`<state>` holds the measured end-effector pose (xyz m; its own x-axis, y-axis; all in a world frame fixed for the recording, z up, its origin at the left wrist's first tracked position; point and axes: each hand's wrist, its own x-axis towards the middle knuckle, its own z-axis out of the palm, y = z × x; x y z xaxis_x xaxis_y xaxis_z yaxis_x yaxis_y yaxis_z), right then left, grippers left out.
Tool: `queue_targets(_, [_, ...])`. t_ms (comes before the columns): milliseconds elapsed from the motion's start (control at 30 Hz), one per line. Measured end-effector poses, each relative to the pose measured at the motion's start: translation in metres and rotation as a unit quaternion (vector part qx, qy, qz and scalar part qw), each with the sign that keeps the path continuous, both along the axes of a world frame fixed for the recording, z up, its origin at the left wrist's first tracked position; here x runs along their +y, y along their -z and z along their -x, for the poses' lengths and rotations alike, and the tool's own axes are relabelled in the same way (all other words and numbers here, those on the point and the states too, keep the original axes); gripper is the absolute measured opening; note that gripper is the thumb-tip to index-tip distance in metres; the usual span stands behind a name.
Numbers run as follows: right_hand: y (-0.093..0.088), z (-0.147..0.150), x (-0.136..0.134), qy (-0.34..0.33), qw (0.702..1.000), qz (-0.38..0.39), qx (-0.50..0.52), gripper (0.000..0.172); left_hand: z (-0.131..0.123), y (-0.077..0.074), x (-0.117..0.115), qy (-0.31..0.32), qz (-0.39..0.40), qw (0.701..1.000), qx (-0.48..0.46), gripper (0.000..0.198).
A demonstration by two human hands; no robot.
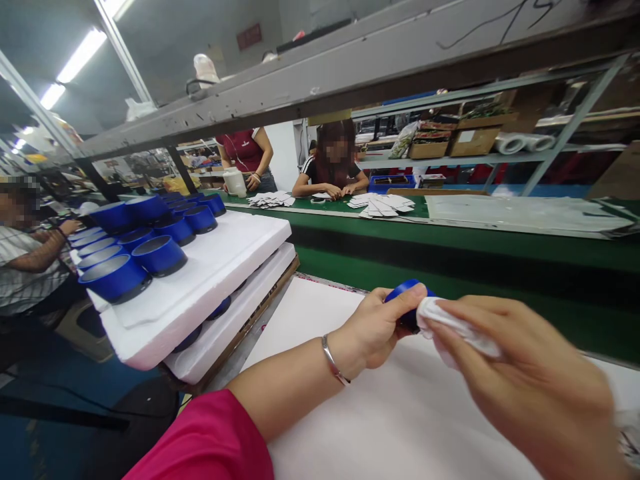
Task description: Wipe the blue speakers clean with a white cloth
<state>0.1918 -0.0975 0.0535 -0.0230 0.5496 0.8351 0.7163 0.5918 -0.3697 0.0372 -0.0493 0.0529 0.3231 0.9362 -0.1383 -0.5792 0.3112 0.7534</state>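
My left hand grips a blue cylindrical part with a dark lower end, thumb on top and most of the part hidden by fingers. In my right hand a bunched white cloth is pinched between thumb and fingers, its tip pressed against the blue part. Both hands are above the white work surface. To the left, several similar blue cylinders with black bases stand in rows on a white foam tray.
A second foam tray lies under the first. Beyond runs a green conveyor belt. Across it, a person handles white pieces beside piles of white cards. Another person stands behind; one more sits at left. A grey shelf beam crosses overhead.
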Motion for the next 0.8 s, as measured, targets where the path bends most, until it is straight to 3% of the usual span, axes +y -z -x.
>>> queue_targets(100, [0.013,0.014,0.005,-0.028,0.988,-0.107,-0.107,0.025,0.003,0.000,0.000,-0.010,0.005,1.000,0.022,0.053])
queue_targets(167, [0.017,0.015,0.011,-0.054,0.982,-0.127,-0.129,0.025,0.004,-0.002,0.002,-0.012,0.020,0.999,0.023,0.049])
queue_targets(267, [0.017,-0.004,0.026,-0.107,0.982,-0.071,-0.138,0.017,0.004,-0.007,0.008,-0.009,0.071,0.997,-0.020,0.038])
queue_targets(333, [0.014,-0.028,0.036,-0.102,0.987,-0.011,-0.127,0.025,0.004,-0.012,0.011,-0.006,0.111,0.992,-0.065,0.035])
queue_targets(467, [0.004,-0.062,0.037,0.026,0.990,0.134,-0.034,0.026,0.006,-0.015,0.013,0.024,0.133,0.985,-0.108,0.037])
queue_targets(533, [-0.001,-0.056,0.029,0.054,0.992,0.113,0.017,0.026,0.005,-0.010,0.012,0.048,0.135,0.985,-0.096,0.036])
queue_targets(667, [-0.001,-0.022,0.015,-0.042,0.999,-0.009,0.009,0.015,0.003,0.002,0.012,0.081,0.097,0.986,-0.105,0.039])
queue_targets(800, [0.006,-0.018,0.022,-0.104,0.990,0.032,-0.092,0.024,0.008,-0.001,0.016,0.048,0.098,0.988,-0.105,0.042])
